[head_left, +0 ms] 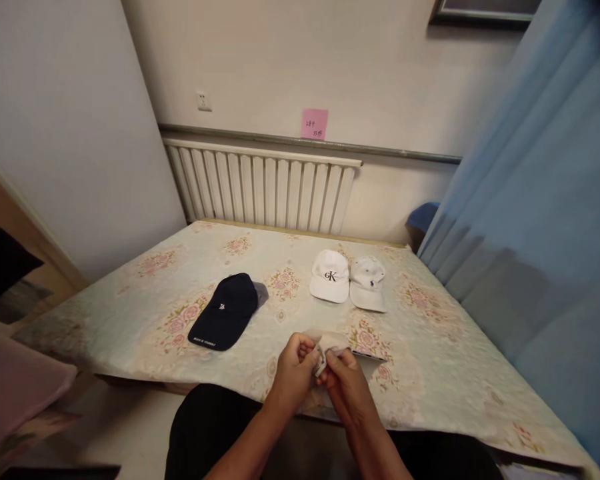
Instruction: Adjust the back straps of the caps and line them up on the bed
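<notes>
My left hand (297, 367) and my right hand (347, 373) meet close together at the bed's near edge, the fingers of both pinched. Between them is a small part of a pale cloth item (321, 361); its kind is mostly hidden by my fingers. Just right of my right hand, a light flat piece with a dark edge (373, 357) sticks out; I cannot tell whether it belongs to the same item. Farther back lie a white cap with black letters (330, 276) and a white cap with a small dark emblem (368, 283), side by side. A navy cap (225, 312) rests to the left.
The caps lie on a bed with a flowered cover (425, 347). Behind it are a white radiator (265, 187) and a wall with a pink note (314, 124). A blue curtain (535, 220) hangs along the right. Pink cloth (20, 380) lies at the lower left.
</notes>
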Tool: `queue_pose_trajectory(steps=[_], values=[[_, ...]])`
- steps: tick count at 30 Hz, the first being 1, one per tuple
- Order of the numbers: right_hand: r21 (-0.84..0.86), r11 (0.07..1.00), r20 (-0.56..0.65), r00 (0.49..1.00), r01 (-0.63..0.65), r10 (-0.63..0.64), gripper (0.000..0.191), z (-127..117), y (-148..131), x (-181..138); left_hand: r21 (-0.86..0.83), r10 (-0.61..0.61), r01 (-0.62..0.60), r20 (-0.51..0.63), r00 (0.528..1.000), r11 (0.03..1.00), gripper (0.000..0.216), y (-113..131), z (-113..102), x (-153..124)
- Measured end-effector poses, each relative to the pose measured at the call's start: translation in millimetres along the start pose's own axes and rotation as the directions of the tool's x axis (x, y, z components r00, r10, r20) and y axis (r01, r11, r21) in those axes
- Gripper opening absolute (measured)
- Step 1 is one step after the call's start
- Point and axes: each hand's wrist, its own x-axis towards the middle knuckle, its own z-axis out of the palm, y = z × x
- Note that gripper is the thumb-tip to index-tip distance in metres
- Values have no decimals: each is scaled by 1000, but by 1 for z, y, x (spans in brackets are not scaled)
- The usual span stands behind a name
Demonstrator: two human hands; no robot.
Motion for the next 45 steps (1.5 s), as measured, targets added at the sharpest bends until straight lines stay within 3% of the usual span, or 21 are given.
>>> queue_pose_trajectory(steps=[3, 5, 7, 14, 23, 29, 35, 41, 45], values=[[-10, 1000, -12, 1000, 6, -6, 15, -1, 2, 1, 336, 226, -171, -129, 966, 926, 5, 3, 0, -7], [-6, 1000, -16, 1000, 17, -17, 12, 0, 1, 0, 484, 361, -278, -86, 929, 830, 10, 6, 0, -14], [8, 1000, 10, 1000, 27, -27, 9, 3, -3, -2, 528, 396, -323, -26, 918, 785, 9, 8, 0, -21], [-33, 999, 151, 989, 5, 0, 30, 10, -17, -9, 522, 236, -192, -18, 972, 831, 8, 3, -2, -23], [-11, 998, 99, 993, -55, 56, 26, 4, -7, -2, 521, 188, -123, -74, 979, 845, 4, -2, -1, -16], [-3, 993, -45, 992, -114, 114, 24, 2, 3, 4, 504, 152, -78, -107, 983, 860, 6, -5, -1, -18], [-206, 974, -231, 972, -91, 42, 11, 2, 23, 8, 458, 82, 8, -176, 981, 889, 6, -23, -4, -16], [-540, 841, -172, 975, 24, -138, 8, 1, 18, 7, 394, 121, -53, -152, 981, 917, 20, -20, -9, -16], [-679, 733, -71, 992, 25, -100, 18, 6, 5, 3, 372, 114, -48, -156, 981, 927, 22, -16, -9, -17]])
